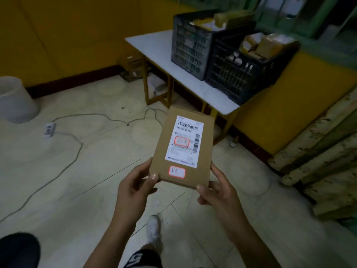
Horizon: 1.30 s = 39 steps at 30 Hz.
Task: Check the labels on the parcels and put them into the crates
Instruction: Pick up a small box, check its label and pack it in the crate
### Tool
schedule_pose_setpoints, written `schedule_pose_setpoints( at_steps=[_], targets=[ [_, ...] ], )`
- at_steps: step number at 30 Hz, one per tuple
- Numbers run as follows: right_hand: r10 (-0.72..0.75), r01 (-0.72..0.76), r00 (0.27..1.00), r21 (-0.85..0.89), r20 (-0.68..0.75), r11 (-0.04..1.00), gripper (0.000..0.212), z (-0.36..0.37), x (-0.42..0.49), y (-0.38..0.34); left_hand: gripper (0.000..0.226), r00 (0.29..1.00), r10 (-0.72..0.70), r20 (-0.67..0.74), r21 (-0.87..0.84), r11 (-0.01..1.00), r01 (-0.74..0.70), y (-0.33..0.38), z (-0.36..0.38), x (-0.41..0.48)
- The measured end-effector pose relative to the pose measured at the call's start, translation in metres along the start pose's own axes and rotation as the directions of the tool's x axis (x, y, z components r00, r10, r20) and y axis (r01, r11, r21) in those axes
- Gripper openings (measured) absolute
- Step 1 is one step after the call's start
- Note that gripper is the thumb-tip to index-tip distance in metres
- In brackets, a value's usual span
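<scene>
I hold a flat brown cardboard parcel (166, 151) in front of me, label side up. A white shipping label (184, 144) with barcodes and a red-framed stamp covers its top, and a small red-edged sticker (177, 172) sits near my end. My left hand (135, 188) grips the near left corner, thumb on top. My right hand (218, 194) grips the near right corner. Two dark plastic crates, a grey one (191, 47) and a black one (241, 74), stand on a white table (154, 47) ahead, both holding several brown parcels.
A white bucket (15, 99) stands at the left on the tiled floor. A power strip (49, 129) and its cable (77, 149) trail across the floor. Boxes (131, 68) lie under the table. Worn pale planks (318, 151) lean at the right. My shoe (153, 229) is below.
</scene>
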State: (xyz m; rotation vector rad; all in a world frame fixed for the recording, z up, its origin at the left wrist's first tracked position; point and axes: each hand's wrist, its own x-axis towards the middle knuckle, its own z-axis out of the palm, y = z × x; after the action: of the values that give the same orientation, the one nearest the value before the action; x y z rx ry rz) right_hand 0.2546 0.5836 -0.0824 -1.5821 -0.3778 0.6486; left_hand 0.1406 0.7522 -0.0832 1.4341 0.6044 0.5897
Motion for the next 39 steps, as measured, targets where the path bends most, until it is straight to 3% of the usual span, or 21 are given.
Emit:
schedule_pose_setpoints(
  at_steps=[7, 13, 18, 24, 29, 33, 36, 39],
  targets=[
    [-0.011, 0.011, 0.978, 0.001, -0.207, 1.000, 0.063, 0.010, 0.133, -0.042, 0.036, 0.976, 0.057, 0.212, 0.043, 0.997, -0.068, 0.027, 0.019, 0.181],
    [0.091, -0.046, 0.933, 0.135, -0.349, 0.990, 0.065, -0.016, 0.214, -0.060, 0.032, 0.952, 0.153, 0.266, 0.106, 0.977, -0.187, 0.033, 0.065, 0.275],
    [0.067, 0.047, 0.893, 0.239, -0.446, 0.970, 0.073, -0.062, 0.293, -0.081, 0.040, 0.912, 0.225, 0.344, 0.120, 0.952, -0.281, 0.033, 0.120, 0.364],
    [-0.056, 0.195, 0.840, 0.205, -0.540, 0.959, 0.060, -0.138, 0.411, -0.125, 0.022, 0.896, 0.220, 0.386, 0.082, 0.959, -0.271, 0.045, 0.211, 0.481],
    [-0.116, 0.279, 0.766, 0.164, -0.633, 0.946, 0.040, -0.204, 0.486, -0.164, 0.032, 0.903, 0.232, 0.360, 0.195, 0.928, -0.316, 0.056, 0.268, 0.568],
    [-0.099, 0.223, 0.751, 0.109, -0.653, 0.969, 0.027, -0.250, 0.522, -0.183, 0.055, 0.883, 0.243, 0.401, 0.279, 0.886, -0.371, 0.060, 0.299, 0.616],
    [-0.107, 0.202, 0.701, 0.053, -0.706, 0.978, 0.024, -0.272, 0.544, -0.190, 0.059, 0.837, 0.239, 0.492, 0.357, 0.822, -0.444, 0.068, 0.327, 0.650],
    [-0.098, 0.178, 0.635, 0.022, -0.766, 0.984, 0.017, -0.287, 0.571, -0.194, 0.063, 0.745, 0.227, 0.627, 0.299, 0.814, -0.499, 0.073, 0.357, 0.682]
  ],
)
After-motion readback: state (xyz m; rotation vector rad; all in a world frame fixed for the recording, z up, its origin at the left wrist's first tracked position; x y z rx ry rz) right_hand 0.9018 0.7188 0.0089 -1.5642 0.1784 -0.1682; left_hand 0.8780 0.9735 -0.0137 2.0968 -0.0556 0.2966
